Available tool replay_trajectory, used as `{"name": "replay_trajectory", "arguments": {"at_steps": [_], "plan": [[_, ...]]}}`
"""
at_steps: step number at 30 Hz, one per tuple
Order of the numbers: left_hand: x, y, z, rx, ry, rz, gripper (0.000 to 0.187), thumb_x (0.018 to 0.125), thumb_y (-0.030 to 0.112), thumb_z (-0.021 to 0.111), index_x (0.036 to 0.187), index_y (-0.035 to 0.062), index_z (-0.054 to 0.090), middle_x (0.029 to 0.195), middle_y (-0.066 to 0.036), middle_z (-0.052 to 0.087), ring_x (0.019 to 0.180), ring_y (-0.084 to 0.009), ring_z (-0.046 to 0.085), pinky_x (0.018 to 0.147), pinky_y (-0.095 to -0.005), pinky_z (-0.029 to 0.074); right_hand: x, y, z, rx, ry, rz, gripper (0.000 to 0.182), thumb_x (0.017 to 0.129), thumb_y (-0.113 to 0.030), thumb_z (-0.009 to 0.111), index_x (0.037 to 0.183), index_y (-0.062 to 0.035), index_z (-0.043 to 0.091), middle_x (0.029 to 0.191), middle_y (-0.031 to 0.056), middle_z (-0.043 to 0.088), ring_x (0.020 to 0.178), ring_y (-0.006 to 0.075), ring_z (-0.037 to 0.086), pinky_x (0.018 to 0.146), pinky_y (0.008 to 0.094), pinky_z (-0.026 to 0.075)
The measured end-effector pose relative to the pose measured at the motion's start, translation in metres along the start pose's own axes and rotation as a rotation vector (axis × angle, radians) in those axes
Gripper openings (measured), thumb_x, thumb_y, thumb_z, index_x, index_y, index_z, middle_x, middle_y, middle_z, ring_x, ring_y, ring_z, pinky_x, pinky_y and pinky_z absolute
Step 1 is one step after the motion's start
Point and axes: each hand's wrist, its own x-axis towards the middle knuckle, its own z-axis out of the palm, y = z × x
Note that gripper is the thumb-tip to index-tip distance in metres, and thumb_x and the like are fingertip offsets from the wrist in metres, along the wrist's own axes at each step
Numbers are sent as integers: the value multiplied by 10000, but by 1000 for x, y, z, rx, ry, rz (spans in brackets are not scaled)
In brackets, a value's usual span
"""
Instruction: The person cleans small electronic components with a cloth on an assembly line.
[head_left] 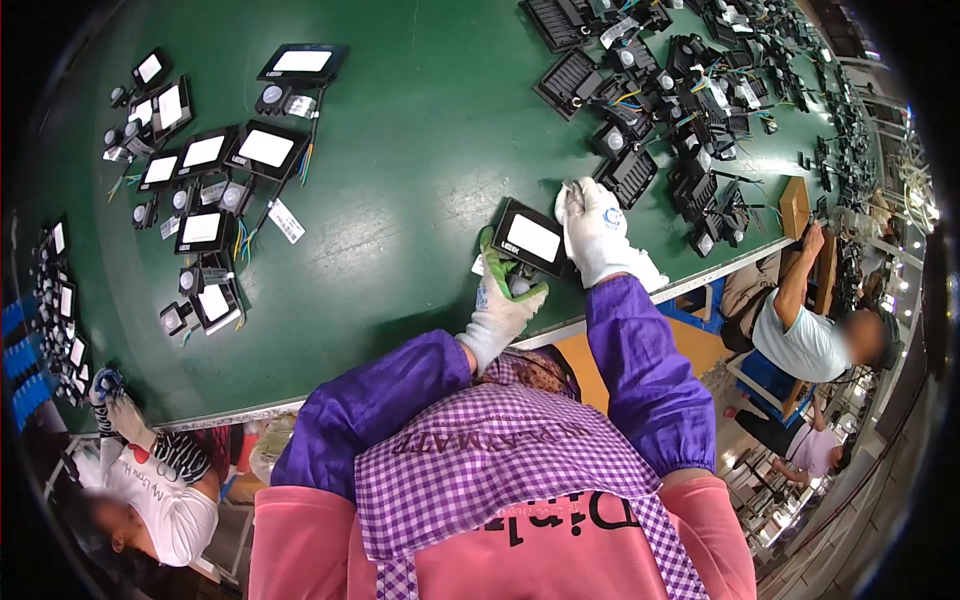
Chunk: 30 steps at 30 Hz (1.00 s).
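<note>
My left hand (505,305), in a white and green work glove, is closed around the lower end of a black LED floodlight (532,238) with a white front panel. The floodlight is tilted just above the green table, its sensor end partly hidden by my fingers. My right hand (600,228), in a white glove, is at the floodlight's right edge with its fingers bent. A white cloth (645,274) is bunched under that hand and sticks out beside the wrist.
Finished-looking floodlights (203,152) lie face up on the green table (400,140) to the left. A large pile of floodlights (690,90) with loose wires covers the right side. A cardboard box (794,208) stands near the right edge. Other people sit at left (165,490) and right (810,335).
</note>
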Motion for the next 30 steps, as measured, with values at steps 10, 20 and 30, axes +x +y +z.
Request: {"name": "replay_trajectory", "arguments": {"at_steps": [10,20,30], "plan": [[4,-23,1,114,25,51,1035,780,-22,730,1527,75,20,1267,-129,468,1042,-180,579,833,-281,527,22,-65,12,-29,-109,-298,186,930,-227,548,953,-42,540,874,209,643,856,418,620,746,502,484],[1,7,1,-32,0,-41,1095,753,0,740,1537,53,-21,1272,-159,477,1151,-211,541,922,-310,507,13,-70,6,-70,-111,-203,204,964,-249,500,972,-46,512,833,249,654,796,407,652,685,481,516],[5,-34,-2,167,13,75,965,758,-4,756,1497,16,136,1249,-135,506,1129,-193,559,914,-308,500,3,-84,-23,-120,-245,-165,283,966,-341,492,1032,-69,533,912,212,678,838,397,664,742,485,525]]}}
